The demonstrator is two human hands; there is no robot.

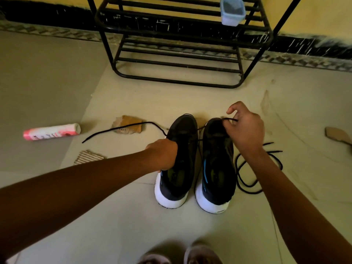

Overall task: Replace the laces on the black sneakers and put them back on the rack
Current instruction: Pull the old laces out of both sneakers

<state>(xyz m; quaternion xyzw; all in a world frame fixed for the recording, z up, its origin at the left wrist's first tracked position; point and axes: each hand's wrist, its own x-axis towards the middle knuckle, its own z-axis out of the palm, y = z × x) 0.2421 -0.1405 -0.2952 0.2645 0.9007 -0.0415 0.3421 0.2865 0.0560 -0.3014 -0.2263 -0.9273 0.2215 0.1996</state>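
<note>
Lacing in progress, neither shoe back on the rack (171,63) yet.
I see both black sneakers on the floor in front of it, heels toward me. My left hand (163,155) grips the left sneaker (181,178) at its side. My right hand (243,128) pinches a black lace (229,119) over the toe end of the right sneaker (217,168). That lace seems to trail left across the floor. A second lace (274,151) lies loose on the right. I'd say about half remains: finish threading, then shelve the pair.

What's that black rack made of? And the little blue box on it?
The shoe rack looks like black painted metal: thin round tubes with bent corners. The box seems to be translucent pale-blue plastic; light shows through its walls.
</note>
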